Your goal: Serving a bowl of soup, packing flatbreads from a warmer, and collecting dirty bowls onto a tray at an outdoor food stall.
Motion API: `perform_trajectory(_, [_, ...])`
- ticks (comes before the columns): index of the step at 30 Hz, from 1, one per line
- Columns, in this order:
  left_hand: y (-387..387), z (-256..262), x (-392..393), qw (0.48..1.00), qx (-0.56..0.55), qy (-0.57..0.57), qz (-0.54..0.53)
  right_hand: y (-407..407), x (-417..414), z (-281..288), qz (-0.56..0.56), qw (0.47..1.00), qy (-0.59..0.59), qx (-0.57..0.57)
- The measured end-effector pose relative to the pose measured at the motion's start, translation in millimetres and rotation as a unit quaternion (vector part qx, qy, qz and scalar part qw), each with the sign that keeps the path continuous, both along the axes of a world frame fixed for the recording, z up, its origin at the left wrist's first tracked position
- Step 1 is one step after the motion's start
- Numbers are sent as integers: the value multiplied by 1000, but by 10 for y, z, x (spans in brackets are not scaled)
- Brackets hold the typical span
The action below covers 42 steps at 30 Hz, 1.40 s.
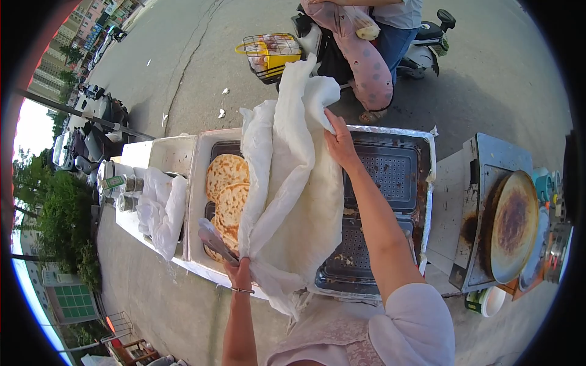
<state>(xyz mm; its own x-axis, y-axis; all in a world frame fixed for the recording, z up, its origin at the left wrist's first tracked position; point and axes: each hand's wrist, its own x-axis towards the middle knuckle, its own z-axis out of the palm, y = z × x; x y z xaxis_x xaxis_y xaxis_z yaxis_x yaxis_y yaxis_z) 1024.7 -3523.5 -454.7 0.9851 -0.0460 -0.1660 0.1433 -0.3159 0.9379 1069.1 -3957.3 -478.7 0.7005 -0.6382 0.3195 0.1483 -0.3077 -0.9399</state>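
My right hand (341,142) grips the far edge of a thick white cloth (288,183), which lies in folds across the middle of a foam box (219,136). In my left hand (239,273) is a pair of metal tongs (215,240), pointing away over the box's left part. The cloth's near left edge meets that hand; whether the fingers also pinch it, I cannot tell. Several browned flatbreads (232,206) lie overlapping left of the cloth, partly hidden by it and the tongs. Right of it, black perforated trays (387,171) hold crumbs.
A round griddle (513,226) sits on a metal stove at the right, above a white bucket (493,302). Plastic bags (160,210) and lidded jars (129,184) stand left. Beyond the box, people (366,68) are at a scooter with a basket (273,57).
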Motion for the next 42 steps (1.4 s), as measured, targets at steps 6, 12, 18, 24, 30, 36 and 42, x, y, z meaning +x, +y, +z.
perform_trajectory(6, [-279, -27, -8, 997, 63, -1, -49, -124, -419, -764, -113, 949, 269, 118])
perform_trajectory(12, [-265, -143, -253, 954, 253, -142, -77, 927, -1365, -714, 142, 798, 161, 563])
perform_trajectory(18, [-429, -145, -753, 921, 344, -142, -120, 1753, -1955, -664, 298, 792, 249, 471])
perform_trajectory(24, [-100, -171, -278, 939, 292, -117, -138, 1853, -1733, -485, 352, 866, 199, -294])
perform_trajectory(30, [-146, 538, 228, 932, 220, -173, -232, 2380, -1506, 119, 227, 803, 121, 537])
perform_trajectory(36, [-243, 456, -34, 865, 252, -206, -382, 2715, -2303, -87, 297, 762, 277, 504])
perform_trajectory(42, [-120, -202, -812, 788, 218, -28, -576, 2537, -2834, -274, 342, 753, 559, 50])
